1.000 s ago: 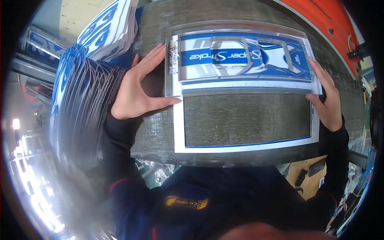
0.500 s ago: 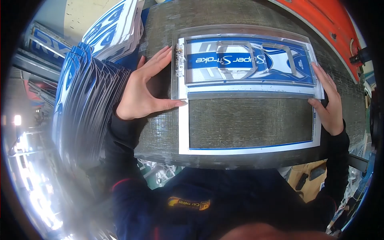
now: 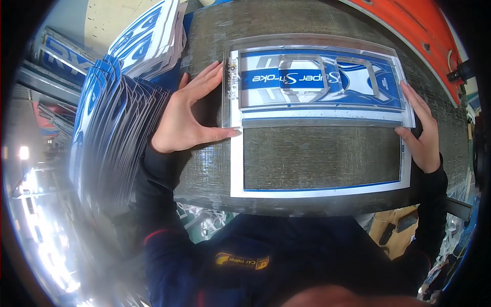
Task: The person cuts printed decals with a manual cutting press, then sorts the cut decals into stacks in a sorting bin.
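Observation:
A clear plastic cutting die with a raised rectangular frame and cut-out shapes lies on a printed sheet. Blue and white "Super Stroke" print shows upside down through it. The sheet's nearer half is a white border around a rectangular opening. My left hand holds the die's left end, fingertips at the side and thumb at the near corner by the sheet. At the other end, my right hand grips the right edge, its fingers along the side and its thumb on the sheet's border.
The die and sheet rest on a worn dark green work surface. To the left stands a tall, leaning stack of blue and white printed sheets. A large orange machine part borders the far right. Below right are cardboard and scraps.
The die, sheet and stack appear a few pixels further right, mostly with a slight shift of the view. Both hands keep the same hold.

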The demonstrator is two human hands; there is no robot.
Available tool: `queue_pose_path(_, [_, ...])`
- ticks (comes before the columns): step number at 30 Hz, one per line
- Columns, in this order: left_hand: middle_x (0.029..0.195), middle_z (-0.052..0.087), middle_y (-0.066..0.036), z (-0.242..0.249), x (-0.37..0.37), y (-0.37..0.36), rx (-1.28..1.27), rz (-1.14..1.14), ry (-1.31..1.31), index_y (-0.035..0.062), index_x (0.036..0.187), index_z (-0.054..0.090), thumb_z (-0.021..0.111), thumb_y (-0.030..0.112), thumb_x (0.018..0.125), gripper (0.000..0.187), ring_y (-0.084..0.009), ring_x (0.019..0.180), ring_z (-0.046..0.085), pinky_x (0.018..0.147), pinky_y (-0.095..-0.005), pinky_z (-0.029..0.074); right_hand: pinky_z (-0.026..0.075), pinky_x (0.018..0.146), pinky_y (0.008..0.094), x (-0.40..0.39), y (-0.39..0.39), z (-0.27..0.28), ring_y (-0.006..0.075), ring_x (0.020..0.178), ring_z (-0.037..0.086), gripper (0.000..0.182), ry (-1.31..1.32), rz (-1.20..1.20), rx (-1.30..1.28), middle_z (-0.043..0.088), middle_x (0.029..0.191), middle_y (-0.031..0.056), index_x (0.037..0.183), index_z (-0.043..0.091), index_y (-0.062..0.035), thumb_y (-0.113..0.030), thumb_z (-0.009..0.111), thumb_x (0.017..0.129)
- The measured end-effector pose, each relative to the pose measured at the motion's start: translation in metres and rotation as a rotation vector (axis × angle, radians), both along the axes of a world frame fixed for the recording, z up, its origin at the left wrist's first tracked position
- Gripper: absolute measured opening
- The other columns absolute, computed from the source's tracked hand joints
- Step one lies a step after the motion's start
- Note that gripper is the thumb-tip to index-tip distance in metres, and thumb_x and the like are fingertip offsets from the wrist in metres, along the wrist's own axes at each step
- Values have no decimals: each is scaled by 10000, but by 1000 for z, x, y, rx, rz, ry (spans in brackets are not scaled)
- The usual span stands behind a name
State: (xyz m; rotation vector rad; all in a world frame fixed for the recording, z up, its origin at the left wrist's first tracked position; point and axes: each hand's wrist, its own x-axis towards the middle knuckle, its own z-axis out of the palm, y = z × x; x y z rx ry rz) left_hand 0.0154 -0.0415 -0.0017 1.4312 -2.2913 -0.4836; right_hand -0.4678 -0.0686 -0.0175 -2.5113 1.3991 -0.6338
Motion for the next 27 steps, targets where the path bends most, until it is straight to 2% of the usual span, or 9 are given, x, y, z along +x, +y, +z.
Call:
queue_pose_path(7, [1508,477,-173,0,-1,2,-4,18,28,59,1450,507,934,420,573,1040,-306,1465,357,1187,-623,86,259,1192,468,-1,-1,0,320,1438,398,749,4,11,7,503,1498,125,1479,469,-71,-370,689,828])
queue_pose_path(14, [1504,480,-179,2,-3,3,4,9,52,56,1454,500,931,402,575,1038,-326,1462,358,1185,-627,95,249,1188,451,6,1,7,332,1440,390,732,-9,37,9,504,1492,136,1470,475,-61,-329,690,824])
queue_pose_path(18, [1486,499,-191,4,-4,1,31,38,39,10,1429,513,926,419,578,1031,-330,1459,363,1178,-617,124,259,1177,444,8,3,10,326,1438,389,722,-10,47,4,512,1481,133,1460,481,-60,-304,711,821])
queue_pose_path(21, [1486,499,-193,5,-5,1,38,22,49,18,1436,507,916,426,587,1027,-331,1443,393,1176,-616,130,264,1173,443,7,5,8,317,1438,389,738,26,32,-30,508,1486,127,1475,478,-110,-284,742,808])
queue_pose_path(24, [1461,527,-192,5,-7,1,60,52,66,-1,1428,518,886,529,582,1064,-327,1426,418,1190,-594,88,254,1176,463,5,6,5,318,1438,388,744,33,16,-29,501,1485,151,1489,468,-140,-265,750,813])
queue_pose_path(27, [1466,524,-186,4,-7,1,71,49,87,1,1435,509,889,525,590,1065,-322,1426,418,1195,-578,80,245,1179,479,3,4,1,320,1438,388,741,17,21,-33,503,1474,182,1499,461,-163,-261,749,824])
